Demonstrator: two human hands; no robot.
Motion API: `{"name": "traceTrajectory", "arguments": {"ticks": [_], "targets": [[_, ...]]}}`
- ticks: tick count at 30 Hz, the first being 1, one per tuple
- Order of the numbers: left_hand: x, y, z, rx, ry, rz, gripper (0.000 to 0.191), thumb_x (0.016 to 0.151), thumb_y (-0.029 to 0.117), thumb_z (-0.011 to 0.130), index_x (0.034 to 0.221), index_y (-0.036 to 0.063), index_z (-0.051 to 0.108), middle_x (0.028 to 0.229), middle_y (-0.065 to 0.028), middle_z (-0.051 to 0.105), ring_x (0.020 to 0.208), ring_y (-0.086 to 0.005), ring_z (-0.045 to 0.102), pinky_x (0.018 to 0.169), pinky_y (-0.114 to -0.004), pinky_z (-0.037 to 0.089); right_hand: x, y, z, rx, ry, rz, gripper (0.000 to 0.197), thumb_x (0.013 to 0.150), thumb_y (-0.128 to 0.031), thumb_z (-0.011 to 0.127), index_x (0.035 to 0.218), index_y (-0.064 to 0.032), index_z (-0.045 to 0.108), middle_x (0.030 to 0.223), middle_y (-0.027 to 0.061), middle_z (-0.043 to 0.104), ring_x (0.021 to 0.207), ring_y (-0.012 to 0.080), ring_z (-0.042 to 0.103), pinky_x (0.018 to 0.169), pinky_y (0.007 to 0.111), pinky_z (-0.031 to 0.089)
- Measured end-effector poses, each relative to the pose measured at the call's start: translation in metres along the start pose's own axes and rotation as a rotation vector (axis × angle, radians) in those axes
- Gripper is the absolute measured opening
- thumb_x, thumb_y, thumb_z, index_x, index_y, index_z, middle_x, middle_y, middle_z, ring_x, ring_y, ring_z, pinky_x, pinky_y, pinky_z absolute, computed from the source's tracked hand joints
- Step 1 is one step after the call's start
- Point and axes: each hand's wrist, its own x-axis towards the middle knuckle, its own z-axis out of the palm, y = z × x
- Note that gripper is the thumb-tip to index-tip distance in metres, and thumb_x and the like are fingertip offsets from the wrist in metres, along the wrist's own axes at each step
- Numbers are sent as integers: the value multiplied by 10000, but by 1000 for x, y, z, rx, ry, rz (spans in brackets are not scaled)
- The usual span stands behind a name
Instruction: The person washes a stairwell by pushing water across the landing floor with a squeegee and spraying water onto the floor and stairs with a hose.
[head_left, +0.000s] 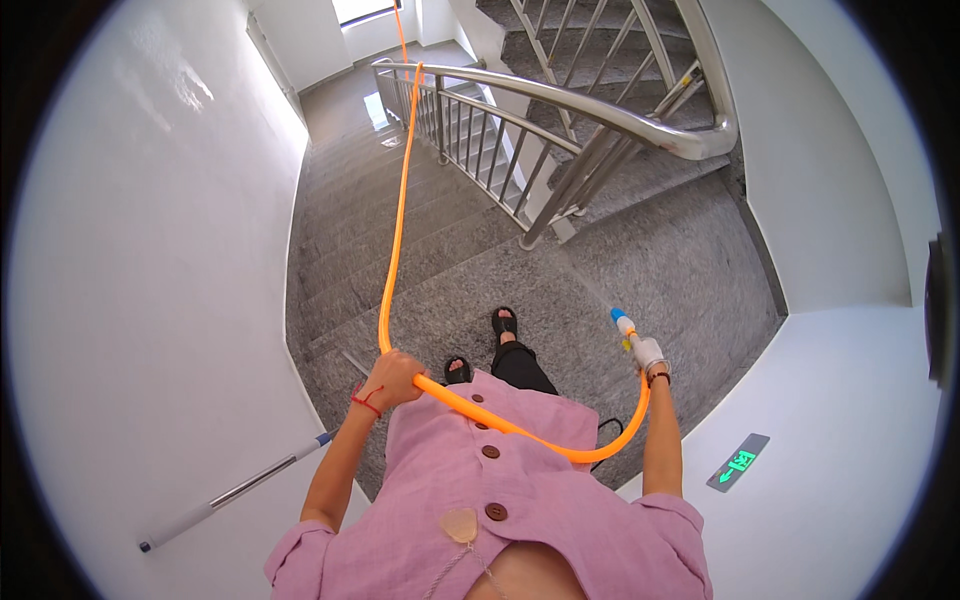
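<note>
My left hand (394, 380), bare with a red string at the wrist, grips an orange hose (397, 247). From there the hose runs over the metal handrail at the top of the view, and its other side loops across my shirt to my right hand (646, 354). That hand wears a white glove and is closed on the hose end, just behind a spray nozzle (622, 321) with a blue tip. A thin water jet leaves the nozzle toward the foot of the railing post. The granite landing (577, 289) looks wet in places.
Stairs (375, 195) lead away at the upper left beside a stainless steel railing (525, 97); another flight (630, 97) is at the upper right. A pole (251, 487) leans at the left wall. A lit exit sign (739, 463) is on the right wall.
</note>
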Motion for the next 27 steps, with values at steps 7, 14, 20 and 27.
{"name": "traceTrajectory", "arguments": {"ticks": [7,14,20,27], "targets": [[52,0,-15,14,-64,32,107,626,202,617,592,101,607,614,-79,594,623,-271,580,607,-379,454,3,-120,-43,-489,101,-406,386,843,-348,416,856,0,582,814,225,615,734,318,623,650,414,484],[111,13,-11,-101,63,-99,181,665,204,624,544,78,579,572,-87,570,581,-281,566,567,-383,448,-71,-361,-157,-867,301,-827,314,854,-318,433,900,-39,570,831,198,617,801,345,602,725,423,470],[184,40,-26,-197,151,-266,228,714,278,597,591,86,607,580,-94,584,581,-283,582,563,-382,461,-9,-510,-222,-1025,382,-837,322,821,-237,431,934,-10,629,950,219,603,908,345,587,780,407,466],[225,31,-36,-205,244,-386,227,734,270,590,596,91,613,585,-97,588,572,-285,582,545,-375,460,83,-619,-218,-878,426,-893,307,812,-227,443,961,-33,627,973,219,597,937,351,574,796,411,457]]}}
